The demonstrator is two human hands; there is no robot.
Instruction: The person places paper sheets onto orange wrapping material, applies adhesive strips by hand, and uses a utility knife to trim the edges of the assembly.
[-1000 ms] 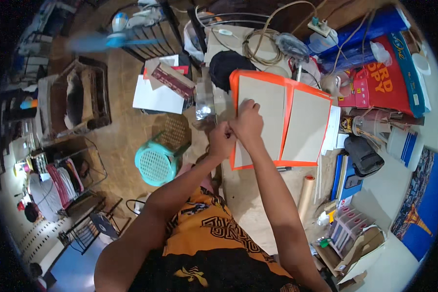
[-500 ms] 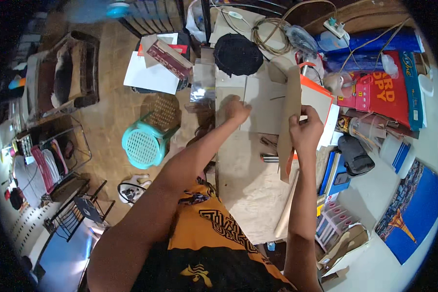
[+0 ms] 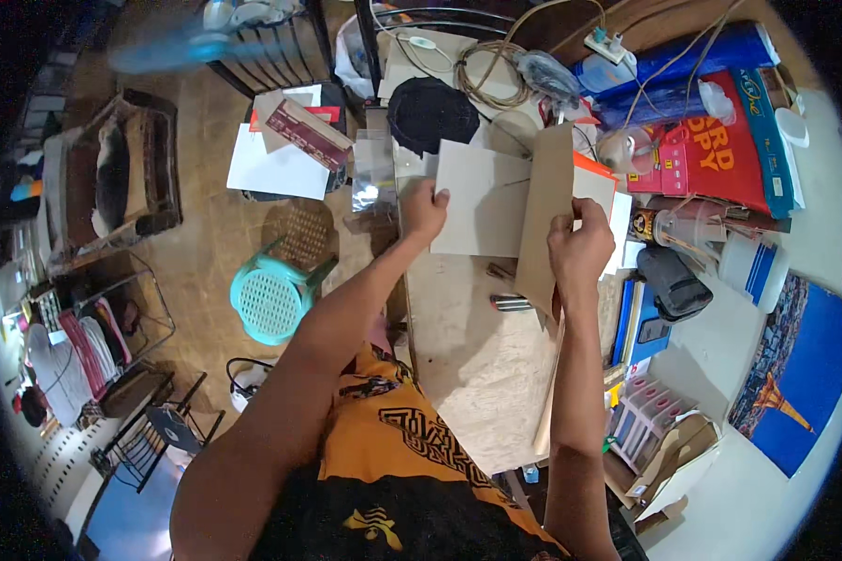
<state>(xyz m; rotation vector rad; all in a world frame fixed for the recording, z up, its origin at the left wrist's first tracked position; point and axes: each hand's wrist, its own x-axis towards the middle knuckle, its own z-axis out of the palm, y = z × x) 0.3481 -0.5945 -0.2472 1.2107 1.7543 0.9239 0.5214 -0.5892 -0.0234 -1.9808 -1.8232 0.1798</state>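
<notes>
My left hand point(image 3: 425, 210) pinches the left edge of a pale grey cardboard sheet point(image 3: 482, 201), thumb on top. My right hand point(image 3: 580, 245) is closed on the right edge of a brown cardboard panel point(image 3: 544, 210), which stands tilted over the sheet's right side. Whether the sheet and panel are joined is hidden. Behind the panel shows an orange-edged board point(image 3: 594, 170). Several pens or markers point(image 3: 511, 303) lie by the panel's near end.
Round black cloth item point(image 3: 432, 114) and coiled cable point(image 3: 486, 79) lie at the table's far end. A black pouch point(image 3: 674, 282), clear cup point(image 3: 678, 227) and red paper pack point(image 3: 720, 154) line the right. Left of the table stands a turquoise stool point(image 3: 271, 294).
My left hand has moved slightly left and now grips the grey sheet, whose left edge appears raised. The brown panel has tilted, showing more of its broad face. The view has shifted slightly.
</notes>
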